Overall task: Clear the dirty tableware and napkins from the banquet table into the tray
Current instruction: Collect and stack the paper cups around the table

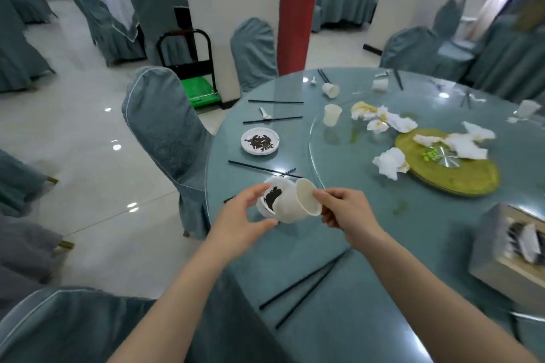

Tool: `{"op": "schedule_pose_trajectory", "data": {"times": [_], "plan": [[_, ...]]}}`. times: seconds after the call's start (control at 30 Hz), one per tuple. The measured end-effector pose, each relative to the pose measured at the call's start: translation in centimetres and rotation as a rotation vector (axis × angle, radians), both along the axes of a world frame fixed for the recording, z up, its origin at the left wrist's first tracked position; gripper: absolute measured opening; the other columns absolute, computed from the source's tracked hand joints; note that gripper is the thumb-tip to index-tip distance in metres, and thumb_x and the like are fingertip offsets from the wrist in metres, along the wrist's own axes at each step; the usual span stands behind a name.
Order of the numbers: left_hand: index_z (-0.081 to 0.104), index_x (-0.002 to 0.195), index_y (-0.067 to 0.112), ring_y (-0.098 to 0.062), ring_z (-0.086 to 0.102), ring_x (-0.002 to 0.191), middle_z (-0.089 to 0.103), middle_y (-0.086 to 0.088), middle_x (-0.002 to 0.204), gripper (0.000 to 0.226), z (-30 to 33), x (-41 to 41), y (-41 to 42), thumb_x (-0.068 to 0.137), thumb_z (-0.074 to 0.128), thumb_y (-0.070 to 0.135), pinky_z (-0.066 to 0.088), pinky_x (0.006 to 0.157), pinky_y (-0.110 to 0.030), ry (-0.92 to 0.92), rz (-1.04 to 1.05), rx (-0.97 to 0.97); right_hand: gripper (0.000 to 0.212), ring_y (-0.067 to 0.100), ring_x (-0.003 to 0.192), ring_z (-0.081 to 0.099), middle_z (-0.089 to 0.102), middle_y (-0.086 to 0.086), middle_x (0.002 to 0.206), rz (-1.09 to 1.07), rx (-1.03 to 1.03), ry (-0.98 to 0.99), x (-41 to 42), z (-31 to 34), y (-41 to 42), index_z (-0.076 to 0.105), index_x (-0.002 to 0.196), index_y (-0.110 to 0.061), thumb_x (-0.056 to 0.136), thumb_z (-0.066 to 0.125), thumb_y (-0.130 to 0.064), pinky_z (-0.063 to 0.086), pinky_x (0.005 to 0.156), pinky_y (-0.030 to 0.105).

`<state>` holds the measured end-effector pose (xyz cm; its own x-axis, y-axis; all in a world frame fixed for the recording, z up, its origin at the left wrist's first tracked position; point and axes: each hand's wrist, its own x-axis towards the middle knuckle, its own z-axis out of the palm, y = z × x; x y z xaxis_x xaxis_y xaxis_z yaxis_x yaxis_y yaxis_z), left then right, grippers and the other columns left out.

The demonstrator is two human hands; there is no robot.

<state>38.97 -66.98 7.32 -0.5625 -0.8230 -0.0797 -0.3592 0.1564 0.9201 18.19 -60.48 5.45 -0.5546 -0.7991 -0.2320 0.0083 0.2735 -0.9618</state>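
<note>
Near edge: two chopsticks (303,283) lie on the desk (368,244).
Left part: saucer (260,141) lies behind the held cup (298,200).
Centre: napkins (392,162) on the turntable (330,150).
Right edge: tray (498,259).
Left of desk: chair (165,132).

Covered chair (165,127) beside the table, green trolley (197,88) behind it

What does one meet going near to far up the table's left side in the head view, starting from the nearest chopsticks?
Pair of chopsticks → cup held in the right hand → small plate with dark scraps → white spoon → tipped-over cup.
</note>
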Motion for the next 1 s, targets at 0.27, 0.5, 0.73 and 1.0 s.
{"op": "schedule_pose_trajectory", "data": {"times": [0.27,0.5,0.73,1.0], "plan": [[0.047,0.138,0.025,0.0,0.045,0.122,0.051,0.015,0.135,0.078,0.4,2.7,7.3,0.069,0.084,0.019,0.027,0.099,-0.009,0.006,-0.219,-0.18,0.018,0.011,0.041,0.05,0.055,0.0,0.05,-0.091,-0.003,-0.057,7.1,2.3,10.5,0.07,0.073,-0.008,0.087,0.067,-0.02,0.037,0.04,0.019],[0.055,0.126,0.031,-0.004,0.055,0.106,0.061,0.014,0.117,0.067,-0.1,2.0,12.4,0.066,0.084,0.024,0.043,0.093,-0.02,0.002,-0.333,-0.219,0.017,0.011,0.043,0.052,0.055,-0.001,0.052,-0.208,0.0,-0.092,9.0,2.1,17.5,0.07,0.077,-0.006,0.087,0.067,-0.02,0.039,0.041,0.02],[0.058,0.121,0.03,-0.005,0.058,0.096,0.062,0.014,0.109,0.061,-0.4,-1.1,14.7,0.066,0.085,0.027,0.037,0.074,-0.003,0.006,-0.39,-0.226,0.025,0.013,0.047,0.054,0.061,0.003,0.057,-0.364,-0.044,-0.212,7.0,1.4,22.3,0.067,0.077,-0.005,0.093,0.059,-0.023,0.044,0.045,0.02],[0.06,0.122,0.025,-0.009,0.06,0.098,0.065,0.01,0.11,0.059,-1.5,-9.2,17.5,0.068,0.084,0.022,0.046,0.086,-0.023,-0.041,-0.516,-0.141,0.018,0.016,0.057,0.061,0.068,0.006,0.064,-0.615,-0.005,-0.26,-0.4,-3.4,30.7,0.07,0.087,-0.004,0.091,0.061,-0.019,0.051,0.053,0.021]]}}
